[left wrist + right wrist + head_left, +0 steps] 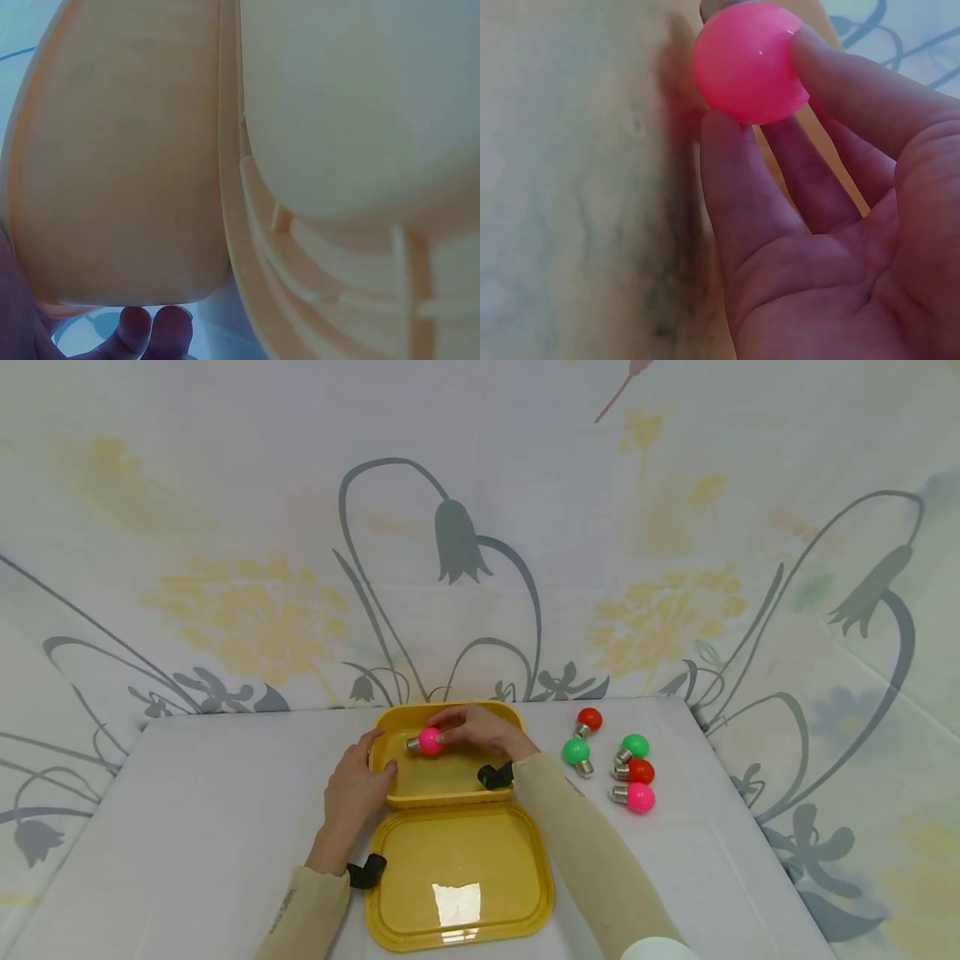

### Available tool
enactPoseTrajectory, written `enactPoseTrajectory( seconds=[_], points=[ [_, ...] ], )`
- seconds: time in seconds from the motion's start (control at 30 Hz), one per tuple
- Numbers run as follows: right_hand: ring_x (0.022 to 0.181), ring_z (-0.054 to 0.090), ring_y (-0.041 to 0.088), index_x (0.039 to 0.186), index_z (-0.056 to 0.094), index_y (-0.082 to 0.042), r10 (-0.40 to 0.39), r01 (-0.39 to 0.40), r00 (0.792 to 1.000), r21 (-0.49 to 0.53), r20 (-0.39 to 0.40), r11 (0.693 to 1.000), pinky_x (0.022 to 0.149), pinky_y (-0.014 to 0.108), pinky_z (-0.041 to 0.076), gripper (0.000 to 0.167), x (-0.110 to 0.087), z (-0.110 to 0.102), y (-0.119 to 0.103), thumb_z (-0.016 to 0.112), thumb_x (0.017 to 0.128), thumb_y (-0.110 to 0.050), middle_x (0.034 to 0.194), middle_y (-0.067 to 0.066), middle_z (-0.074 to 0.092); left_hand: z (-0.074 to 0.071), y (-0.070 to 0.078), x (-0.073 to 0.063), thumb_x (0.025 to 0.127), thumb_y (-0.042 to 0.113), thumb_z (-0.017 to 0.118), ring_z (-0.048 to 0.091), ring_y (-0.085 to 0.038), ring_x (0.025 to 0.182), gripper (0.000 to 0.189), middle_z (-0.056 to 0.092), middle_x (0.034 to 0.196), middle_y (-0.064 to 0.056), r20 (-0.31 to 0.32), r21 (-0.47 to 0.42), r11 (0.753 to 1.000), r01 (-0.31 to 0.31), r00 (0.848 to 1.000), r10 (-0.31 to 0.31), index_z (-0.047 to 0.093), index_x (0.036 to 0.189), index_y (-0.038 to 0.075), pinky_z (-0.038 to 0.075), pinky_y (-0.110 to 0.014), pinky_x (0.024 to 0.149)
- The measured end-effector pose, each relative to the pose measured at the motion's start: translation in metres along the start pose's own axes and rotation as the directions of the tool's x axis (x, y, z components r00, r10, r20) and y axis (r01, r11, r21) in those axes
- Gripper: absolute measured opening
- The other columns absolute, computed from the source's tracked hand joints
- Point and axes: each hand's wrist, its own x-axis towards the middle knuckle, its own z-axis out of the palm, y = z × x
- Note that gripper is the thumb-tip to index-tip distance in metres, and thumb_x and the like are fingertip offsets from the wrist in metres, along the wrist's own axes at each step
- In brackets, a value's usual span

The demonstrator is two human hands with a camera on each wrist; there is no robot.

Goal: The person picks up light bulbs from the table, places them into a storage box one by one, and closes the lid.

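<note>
Between the thumb and fingertips of my right hand (pixel 480 728) is a pink light bulb (pixel 431 742), pinched by its round end, its metal screw base pointing left. It is over the inside of a yellow plastic container (pixel 442 798). My left hand (pixel 358 783) grips that container's left side, thumb over the rim and fingers along the outer wall. In the left wrist view, fingertips (pixel 171 330) show past the container wall (pixel 120 165). The right wrist view has the pink bulb (pixel 746 64) close up, held by my right hand (pixel 817 255).
A yellow lid (pixel 457 860) lies in front of the container. To the right, several bulbs rest on the white tablecloth (pixel 217 810): red (pixel 590 720) and green (pixel 576 751) ones, another green (pixel 635 746), another red (pixel 641 771), and a pink one (pixel 641 797). A patterned cloth (pixel 465 610) hangs behind.
</note>
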Motion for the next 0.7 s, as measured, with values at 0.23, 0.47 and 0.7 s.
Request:
enactPoseTrajectory(
  seconds=[0.23, 0.47, 0.7],
  points=[
    [0.095, 0.065, 0.018, 0.122, 0.068, 0.003, 0.019, -0.019, 1.0, 0.053, 0.007, 0.998, 0.088, 0.031, 0.054, 0.032, -0.0018, 0.0021, -0.0016, 0.071, 0.09, -0.002, 0.118, 0.009, 0.067, 0.0004, -0.0003, -0.0015, 0.094, 0.031, 0.06, 0.058, -0.041, 0.1, 0.057, 0.057, 0.125, -0.02, 0.002, -0.011, 1.0, 0.004, 1.0, -0.004, 0.046, 0.148, 0.017, 0.049, -0.058, 0.087],
    [0.097, 0.065, 0.018, 0.122, 0.068, 0.001, 0.013, -0.013, 1.0, 0.019, 0.013, 1.0, 0.089, 0.031, 0.054, 0.033, -0.0009, 0.0036, -0.0021, 0.072, 0.09, -0.004, 0.118, 0.009, 0.068, -0.0012, -0.0008, -0.0017, 0.094, 0.031, 0.059, 0.058, -0.042, 0.104, 0.057, 0.056, 0.13, -0.021, -0.002, -0.009, 1.0, 0.009, 1.0, -0.009, 0.046, 0.148, 0.017, 0.048, -0.059, 0.089],
    [0.096, 0.065, 0.018, 0.121, 0.069, 0.001, 0.016, -0.016, 1.0, 0.022, -0.009, 1.0, 0.089, 0.03, 0.054, 0.033, -0.0004, 0.0005, 0.0005, 0.072, 0.089, -0.003, 0.118, 0.008, 0.069, 0.0008, 0.0009, -0.002, 0.094, 0.031, 0.059, 0.059, -0.04, 0.098, 0.057, 0.057, 0.126, -0.02, -0.002, 0.003, 1.0, 0.001, 1.0, -0.001, 0.046, 0.148, 0.017, 0.05, -0.057, 0.086]
  ],
)
